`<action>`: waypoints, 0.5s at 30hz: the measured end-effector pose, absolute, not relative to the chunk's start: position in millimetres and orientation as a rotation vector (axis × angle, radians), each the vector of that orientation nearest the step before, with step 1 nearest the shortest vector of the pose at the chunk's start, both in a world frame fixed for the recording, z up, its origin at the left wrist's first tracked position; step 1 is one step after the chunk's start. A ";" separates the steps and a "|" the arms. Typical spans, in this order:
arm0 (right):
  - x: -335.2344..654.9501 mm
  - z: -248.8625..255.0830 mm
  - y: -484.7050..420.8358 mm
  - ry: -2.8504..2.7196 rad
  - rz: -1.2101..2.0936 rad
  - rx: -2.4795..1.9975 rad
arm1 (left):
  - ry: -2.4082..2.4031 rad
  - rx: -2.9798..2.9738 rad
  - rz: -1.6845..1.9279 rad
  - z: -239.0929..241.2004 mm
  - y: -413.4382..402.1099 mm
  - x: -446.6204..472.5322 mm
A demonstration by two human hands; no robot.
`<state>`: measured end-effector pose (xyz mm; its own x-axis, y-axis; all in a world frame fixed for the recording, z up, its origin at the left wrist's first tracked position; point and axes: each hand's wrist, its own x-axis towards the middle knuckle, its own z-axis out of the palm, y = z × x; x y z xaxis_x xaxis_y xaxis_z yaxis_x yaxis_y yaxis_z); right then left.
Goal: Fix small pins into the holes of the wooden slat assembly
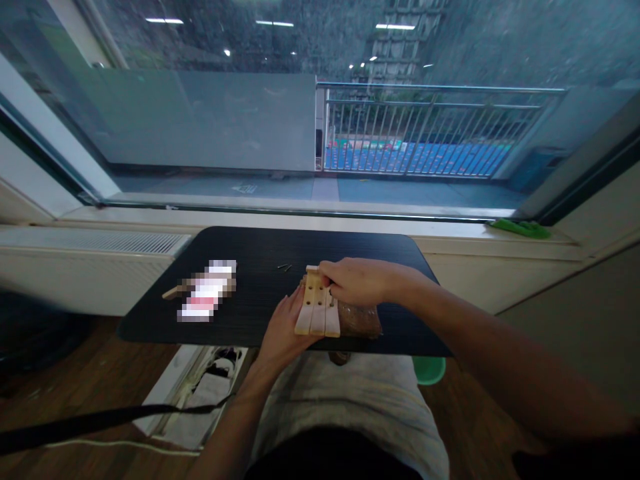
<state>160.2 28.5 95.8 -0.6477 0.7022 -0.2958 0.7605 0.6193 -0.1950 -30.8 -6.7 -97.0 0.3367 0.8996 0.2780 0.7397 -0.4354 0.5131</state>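
A light wooden piece of narrow slats with round holes [317, 320] sits at the table's near edge, close to my body. My left hand [286, 323] grips its left side, with fingers along the edge. Over its upper right part is my right hand [350, 280], closed with the fingertips at the wood; what they pinch is hidden. A small dark screw or pin [331, 299] shows in the wood just below those fingers. Beside and partly beneath the wood lies a brown block [360, 321] with a shiny wrapping. Several small screws or nails [285, 267] lie beyond my left hand.
The black table [250, 307] has rounded corners. On its left are a blurred-out item [207, 293] and a wooden stick [173, 292]. A window sill with a green cloth [520, 229] runs behind. Below are an open white box [200, 393] and a green basin [430, 370].
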 end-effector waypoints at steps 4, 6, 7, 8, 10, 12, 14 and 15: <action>159.9 94.9 29.1 2.664 -0.453 1.207 | 1.464 2.323 0.775 -98.2 -6.2 -31.5; 159.9 94.4 29.4 2.672 -0.461 1.197 | 1.474 2.326 0.773 -98.0 -6.1 -31.2; 159.8 94.3 29.4 2.672 -0.464 1.196 | 1.474 2.329 0.772 -97.8 -6.1 -31.1; 159.6 94.2 29.3 2.669 -0.466 1.199 | 1.472 2.332 0.774 -97.4 -6.2 -31.0; 159.4 93.9 29.0 2.665 -0.469 1.204 | 1.464 2.336 0.786 -96.5 -6.4 -30.8; 159.5 93.5 28.8 2.669 -0.471 1.203 | 1.454 2.338 0.801 -95.8 -6.7 -30.8; 159.8 93.5 28.7 2.680 -0.479 1.191 | 1.451 2.337 0.811 -95.9 -6.7 -31.1; 159.9 93.8 28.6 2.682 -0.481 1.189 | 1.448 2.336 0.810 -96.3 -6.6 -31.4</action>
